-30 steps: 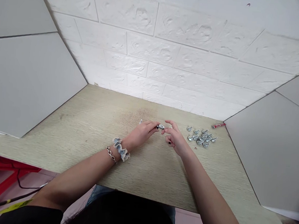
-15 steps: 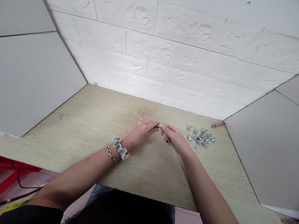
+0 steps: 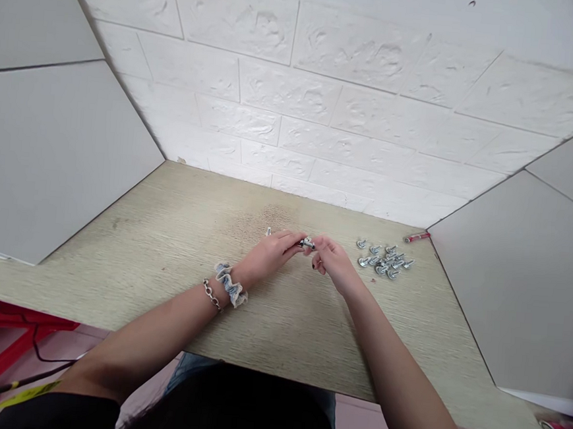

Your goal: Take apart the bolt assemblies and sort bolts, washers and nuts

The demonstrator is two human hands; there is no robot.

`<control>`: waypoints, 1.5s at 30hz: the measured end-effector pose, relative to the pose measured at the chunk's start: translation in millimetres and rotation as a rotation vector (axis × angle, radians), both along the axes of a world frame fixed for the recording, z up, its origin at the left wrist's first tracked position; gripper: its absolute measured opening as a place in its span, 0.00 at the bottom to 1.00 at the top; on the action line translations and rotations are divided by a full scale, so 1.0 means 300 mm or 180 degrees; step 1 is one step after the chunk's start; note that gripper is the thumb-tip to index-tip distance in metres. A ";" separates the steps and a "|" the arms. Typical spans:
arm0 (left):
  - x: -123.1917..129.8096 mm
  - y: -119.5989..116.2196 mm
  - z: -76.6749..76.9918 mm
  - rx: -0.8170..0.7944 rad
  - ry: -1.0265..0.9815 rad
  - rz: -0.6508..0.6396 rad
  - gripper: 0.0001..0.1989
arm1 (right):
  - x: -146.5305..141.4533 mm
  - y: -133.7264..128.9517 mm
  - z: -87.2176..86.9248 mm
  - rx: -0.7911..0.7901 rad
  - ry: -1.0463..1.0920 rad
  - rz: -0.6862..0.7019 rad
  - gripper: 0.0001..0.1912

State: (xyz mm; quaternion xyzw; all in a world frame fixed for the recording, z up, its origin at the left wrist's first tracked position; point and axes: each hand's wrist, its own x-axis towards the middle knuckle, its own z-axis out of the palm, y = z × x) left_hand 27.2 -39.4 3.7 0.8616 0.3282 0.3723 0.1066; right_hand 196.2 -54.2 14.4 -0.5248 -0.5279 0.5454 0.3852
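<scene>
My left hand point(image 3: 280, 246) is closed around one end of a small silver bolt point(image 3: 308, 242), above the middle of the table. My right hand point(image 3: 336, 261) meets it from the other side, with thumb and forefinger at the bolt's right end and the other fingers curled. The fingers partly cover the bolt. Another small metal piece point(image 3: 268, 231) stands on the table just behind my left hand and is partly hidden by it. To the right of my right hand lies a loose pile of silver bolts point(image 3: 387, 259) with wide round heads.
The pale wooden table point(image 3: 176, 232) runs up to a white brick-patterned wall point(image 3: 286, 95). Grey panels stand at left point(image 3: 67, 157) and right point(image 3: 515, 272). A red cylindrical object point(image 3: 416, 237) lies by the right panel. A red frame point(image 3: 8, 351) and cables point(image 3: 20, 382) are at lower left.
My right fingers have shifted a little on the bolt, so more of its silver end shows. My left hand has kept its hold, and the pile is unchanged.
</scene>
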 end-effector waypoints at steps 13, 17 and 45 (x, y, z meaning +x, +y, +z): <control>-0.007 -0.001 0.009 0.0156 0.0087 0.0069 0.13 | -0.006 -0.002 -0.001 0.0133 0.0136 0.0149 0.21; -0.009 0.007 0.003 0.0109 0.0031 0.0138 0.13 | -0.009 -0.001 -0.002 0.0593 0.0012 -0.0145 0.16; -0.013 0.004 0.002 0.0301 0.0021 -0.0041 0.13 | -0.031 -0.031 -0.023 0.0814 -0.0902 0.0047 0.32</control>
